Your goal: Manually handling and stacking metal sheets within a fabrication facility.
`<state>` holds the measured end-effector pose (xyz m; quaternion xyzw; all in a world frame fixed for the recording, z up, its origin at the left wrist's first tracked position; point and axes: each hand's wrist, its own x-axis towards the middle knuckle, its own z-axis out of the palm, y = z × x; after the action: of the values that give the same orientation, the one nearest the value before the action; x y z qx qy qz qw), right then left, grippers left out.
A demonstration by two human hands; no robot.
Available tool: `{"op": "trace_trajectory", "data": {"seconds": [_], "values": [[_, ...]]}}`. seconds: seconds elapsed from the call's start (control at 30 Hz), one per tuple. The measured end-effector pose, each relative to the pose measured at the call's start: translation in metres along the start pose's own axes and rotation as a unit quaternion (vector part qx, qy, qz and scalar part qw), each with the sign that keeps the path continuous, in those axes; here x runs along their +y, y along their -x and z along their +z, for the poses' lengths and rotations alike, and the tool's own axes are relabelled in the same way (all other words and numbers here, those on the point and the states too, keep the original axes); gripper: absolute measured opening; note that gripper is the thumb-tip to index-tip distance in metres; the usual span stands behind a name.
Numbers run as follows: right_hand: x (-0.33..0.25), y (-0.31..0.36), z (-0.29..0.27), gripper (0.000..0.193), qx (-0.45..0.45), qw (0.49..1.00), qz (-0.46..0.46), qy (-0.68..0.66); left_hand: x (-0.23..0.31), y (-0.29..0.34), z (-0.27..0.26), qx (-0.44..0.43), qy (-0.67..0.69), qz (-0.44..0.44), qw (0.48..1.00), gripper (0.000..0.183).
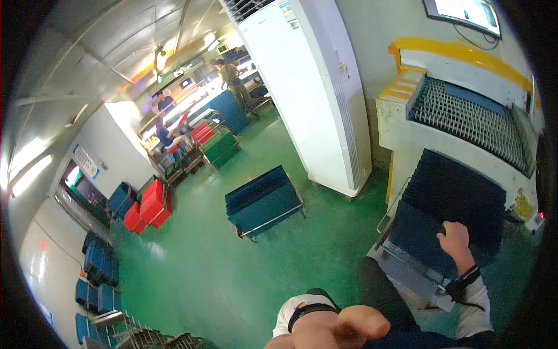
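At the right, a metal-framed rack [401,256] holds a close row of dark blue flat panels [459,186]. My right hand [455,241] is closed at the upper edge of a front panel [415,230], with its fingers curled over it. A dark band with a cord circles that wrist. Large and close at the lower edge, my left hand [343,328] is partly cut off. Its thumb points to the right, and the other fingers do not show clearly. No object is visible in it.
A machine with a roller bed [471,113] stands beyond the rack. Left of it rises a tall white cabinet [308,87]. Another blue panel rack [264,200] stands on the green floor. Red bins [154,203], stacked blue panels [102,262] and people [232,81] are farther left.
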<state>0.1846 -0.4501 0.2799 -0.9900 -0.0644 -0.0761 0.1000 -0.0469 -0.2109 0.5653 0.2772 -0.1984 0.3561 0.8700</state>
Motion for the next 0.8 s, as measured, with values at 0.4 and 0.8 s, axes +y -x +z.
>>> {"op": "trace_trajectory", "data": {"seconds": [0.4, 0.8], "values": [[-0.012, -0.003, 0.008, 0.028, 0.006, 1.000, -0.013, -0.015, -0.029, 0.002, 0.003, -0.032, 0.017, 0.162, 0.986, 0.014], [-0.011, 0.001, -0.005, 0.029, -0.003, 1.000, 0.002, 0.011, -0.035, -0.001, -0.016, -0.080, 0.005, 0.178, 0.981, 0.014]]}}
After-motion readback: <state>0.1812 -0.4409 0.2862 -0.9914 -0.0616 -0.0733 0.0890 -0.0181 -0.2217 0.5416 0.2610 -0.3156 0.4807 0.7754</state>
